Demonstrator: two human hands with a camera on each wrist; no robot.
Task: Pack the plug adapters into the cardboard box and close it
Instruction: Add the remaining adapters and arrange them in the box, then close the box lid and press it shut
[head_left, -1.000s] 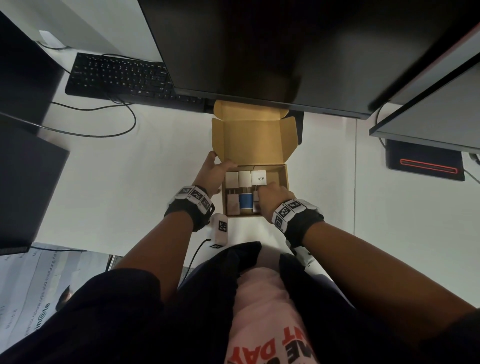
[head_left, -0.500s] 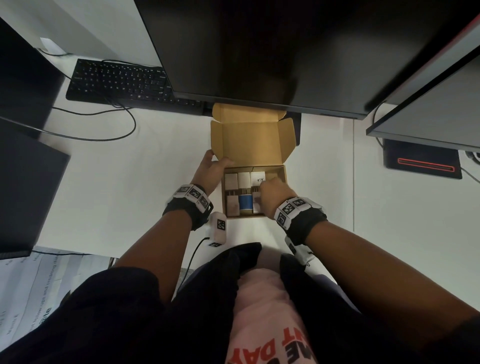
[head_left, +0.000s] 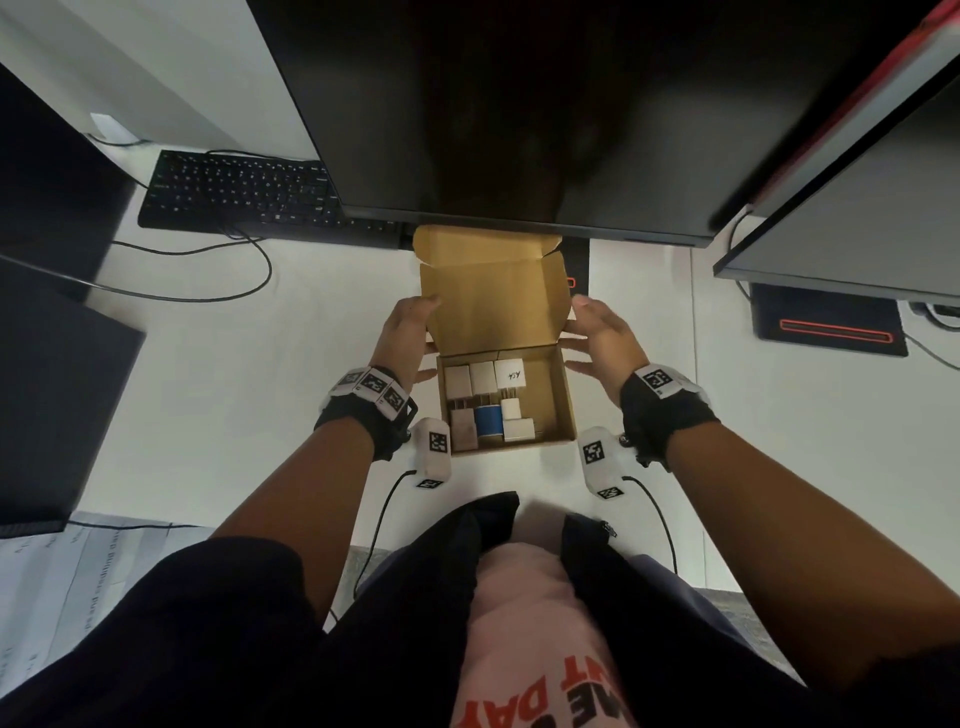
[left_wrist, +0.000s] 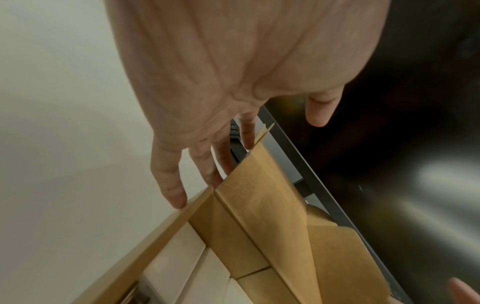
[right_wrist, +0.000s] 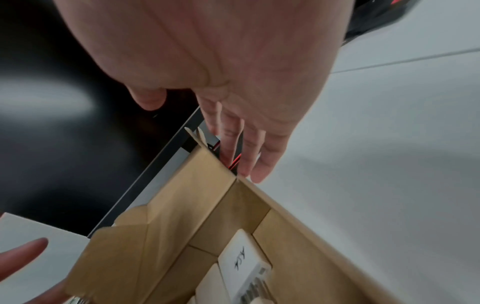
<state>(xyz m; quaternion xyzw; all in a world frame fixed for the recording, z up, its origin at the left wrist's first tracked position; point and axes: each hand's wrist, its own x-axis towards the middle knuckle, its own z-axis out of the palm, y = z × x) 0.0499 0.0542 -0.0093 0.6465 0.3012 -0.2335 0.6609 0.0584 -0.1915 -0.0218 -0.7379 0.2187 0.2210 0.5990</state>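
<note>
A brown cardboard box (head_left: 563, 400) sits open on the white desk, its lid (head_left: 491, 301) standing up at the far side. Inside lie several plug adapters (head_left: 483, 378), mostly white, one blue (head_left: 488, 420), one marked in pen (head_left: 510, 373) (right_wrist: 242, 263). My left hand (head_left: 410, 332) is at the lid's left edge with straight fingers (left_wrist: 168, 185) touching the box's corner. My right hand (head_left: 597, 332) is at the lid's right edge, fingers (right_wrist: 262, 160) extended beside the corner. Neither hand holds anything.
A large dark monitor (head_left: 519, 104) overhangs the box's lid. A black keyboard (head_left: 244, 192) with cables lies at the far left. A second monitor's base with a red light (head_left: 831, 327) stands to the right. Papers (head_left: 62, 582) lie at the near left.
My right hand has left the adapters inside the box and moved out to the lid's right side. My left hand slid up along the lid's left edge. The adapters now lie uncovered.
</note>
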